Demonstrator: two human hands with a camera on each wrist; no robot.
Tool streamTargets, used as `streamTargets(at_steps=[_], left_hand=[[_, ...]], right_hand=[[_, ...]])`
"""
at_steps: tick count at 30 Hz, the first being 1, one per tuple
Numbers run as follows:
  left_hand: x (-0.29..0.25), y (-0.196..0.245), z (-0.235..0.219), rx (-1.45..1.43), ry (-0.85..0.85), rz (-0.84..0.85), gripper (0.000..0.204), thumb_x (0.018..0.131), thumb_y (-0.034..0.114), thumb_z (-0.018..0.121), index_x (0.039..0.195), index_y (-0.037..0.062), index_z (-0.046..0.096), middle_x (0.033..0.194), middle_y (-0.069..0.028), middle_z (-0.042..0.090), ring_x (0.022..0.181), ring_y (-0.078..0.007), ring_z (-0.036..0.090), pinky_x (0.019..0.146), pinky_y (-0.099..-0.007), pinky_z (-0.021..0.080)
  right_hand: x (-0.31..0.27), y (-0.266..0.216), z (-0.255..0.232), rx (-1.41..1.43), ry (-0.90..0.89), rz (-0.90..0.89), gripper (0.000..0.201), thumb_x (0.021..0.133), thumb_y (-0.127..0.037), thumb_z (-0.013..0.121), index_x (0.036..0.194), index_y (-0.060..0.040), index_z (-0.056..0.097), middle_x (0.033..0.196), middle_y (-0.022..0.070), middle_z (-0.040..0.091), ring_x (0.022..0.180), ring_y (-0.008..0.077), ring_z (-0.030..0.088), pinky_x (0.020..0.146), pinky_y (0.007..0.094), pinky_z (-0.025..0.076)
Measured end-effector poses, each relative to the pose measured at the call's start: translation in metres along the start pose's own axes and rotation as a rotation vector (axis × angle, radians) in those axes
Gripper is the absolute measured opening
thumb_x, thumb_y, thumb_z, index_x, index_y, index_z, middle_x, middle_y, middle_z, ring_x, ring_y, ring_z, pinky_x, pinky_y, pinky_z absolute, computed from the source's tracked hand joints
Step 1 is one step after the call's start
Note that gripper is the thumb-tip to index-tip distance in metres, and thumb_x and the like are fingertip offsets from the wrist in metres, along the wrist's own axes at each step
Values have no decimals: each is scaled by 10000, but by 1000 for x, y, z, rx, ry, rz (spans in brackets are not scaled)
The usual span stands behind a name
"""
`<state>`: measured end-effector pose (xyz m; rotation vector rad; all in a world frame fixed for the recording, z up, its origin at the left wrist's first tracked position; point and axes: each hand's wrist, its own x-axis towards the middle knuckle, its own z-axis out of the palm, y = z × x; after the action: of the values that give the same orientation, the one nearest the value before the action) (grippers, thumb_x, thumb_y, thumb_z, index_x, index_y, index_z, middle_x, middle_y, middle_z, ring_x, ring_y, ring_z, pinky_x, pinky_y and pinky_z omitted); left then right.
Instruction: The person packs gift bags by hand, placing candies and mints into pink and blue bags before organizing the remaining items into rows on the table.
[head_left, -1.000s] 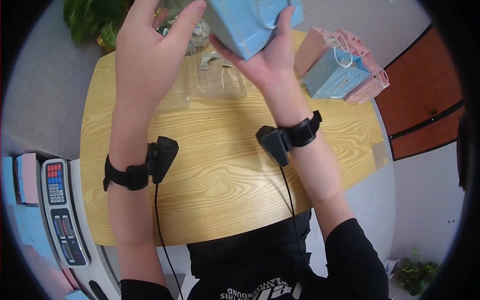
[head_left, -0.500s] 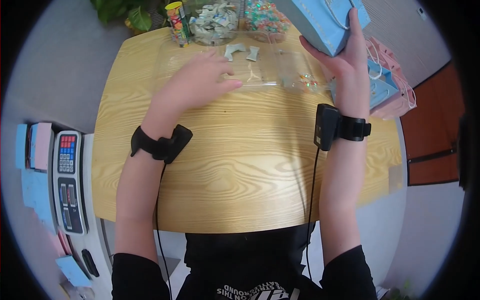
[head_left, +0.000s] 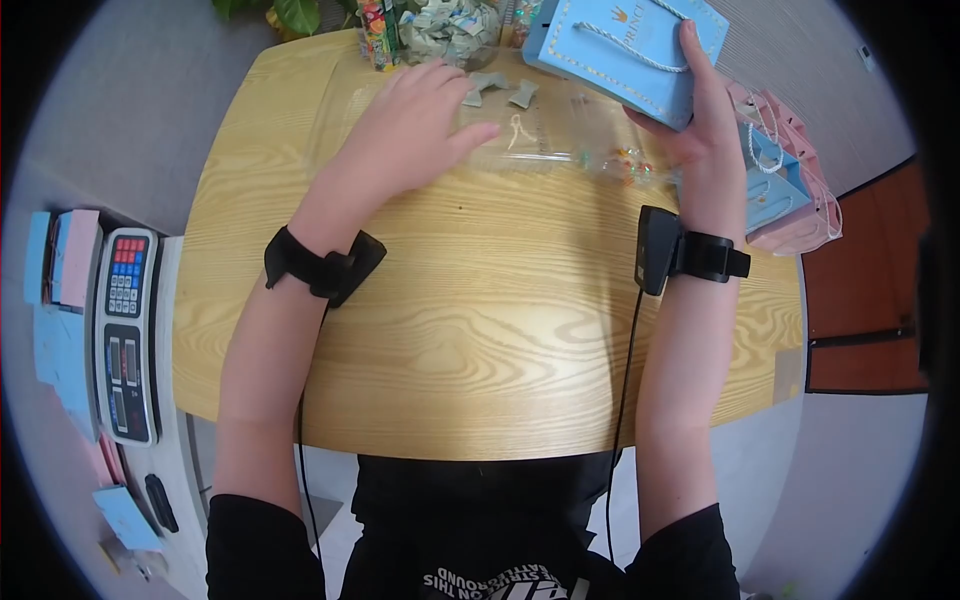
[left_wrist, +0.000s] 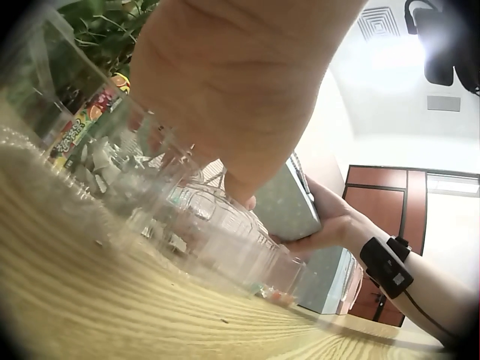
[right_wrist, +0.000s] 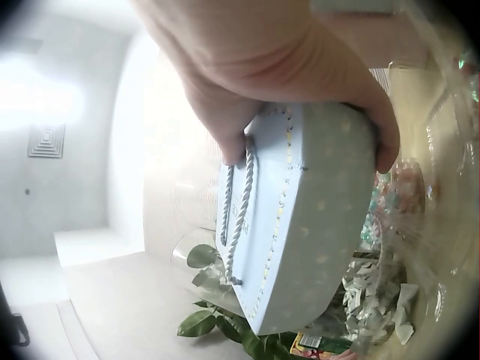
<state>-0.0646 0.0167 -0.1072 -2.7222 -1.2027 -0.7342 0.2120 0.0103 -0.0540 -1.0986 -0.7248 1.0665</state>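
In the head view my right hand [head_left: 708, 135] holds a light blue paper gift bag [head_left: 625, 50] at the back right. The thumb lies along the bag's front by its white rope handle, with the fingers round its underside. The bag is tilted in the air, and its pale base faces the right wrist camera. My left hand [head_left: 405, 130] hovers palm down over a clear plastic divided tray [head_left: 540, 158], fingers extended and thumb out to the side. Near its fingertips, white wrapped candies [head_left: 522, 93] lie in the tray. Shiny colourful candies [head_left: 632, 163] lie in the right compartment.
A clear jar of white wrapped candies [head_left: 450, 35] and a colourful snack tube [head_left: 379, 35] stand behind the tray. Pink and blue gift bags [head_left: 775, 190] stand at the right edge. A digital scale [head_left: 126, 335] is off the table's left side.
My left hand has moved from beside the bag down over the tray. My right hand has carried the blue bag rightward and tipped it, front upward. The head view has shifted.
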Motion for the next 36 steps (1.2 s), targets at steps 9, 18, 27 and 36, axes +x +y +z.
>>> streamTargets(at_steps=[9, 18, 27, 36], left_hand=[[-2, -4, 10, -44, -170, -149, 616, 981, 434, 441, 1406, -10, 416, 1484, -183, 383, 1381, -316, 348, 1132, -378, 297], [-3, -8, 15, -57, -208, -143, 605, 1005, 422, 362, 1440, 2, 373, 1540, -167, 292, 1431, -296, 265, 1156, -363, 256], [-4, -5, 16, -102, -210, -172, 592, 1013, 409, 342, 1431, -7, 383, 1546, -163, 284, 1443, -282, 240, 1159, -357, 245], [-4, -5, 15, -121, -203, -182, 615, 1008, 428, 340, 1437, -11, 373, 1551, -157, 276, 1443, -273, 243, 1158, -344, 242]], right_hand=[[10, 7, -10, -130, -35, 16, 604, 851, -552, 665, 1269, -133, 547, 1173, 79, 627, 1061, 255, 612, 875, 515, 477], [12, 6, -10, -192, -53, -16, 622, 880, -498, 657, 1287, -42, 543, 1215, 101, 619, 1089, 234, 608, 908, 383, 480], [-20, 2, 12, -138, -121, -200, 542, 930, -338, 635, 1300, 40, 517, 1240, 168, 615, 1144, 276, 591, 959, 361, 477], [-7, -5, 3, -330, -194, -274, 594, 932, -366, 626, 1305, 80, 503, 1230, 174, 612, 1103, 249, 592, 941, 335, 477]])
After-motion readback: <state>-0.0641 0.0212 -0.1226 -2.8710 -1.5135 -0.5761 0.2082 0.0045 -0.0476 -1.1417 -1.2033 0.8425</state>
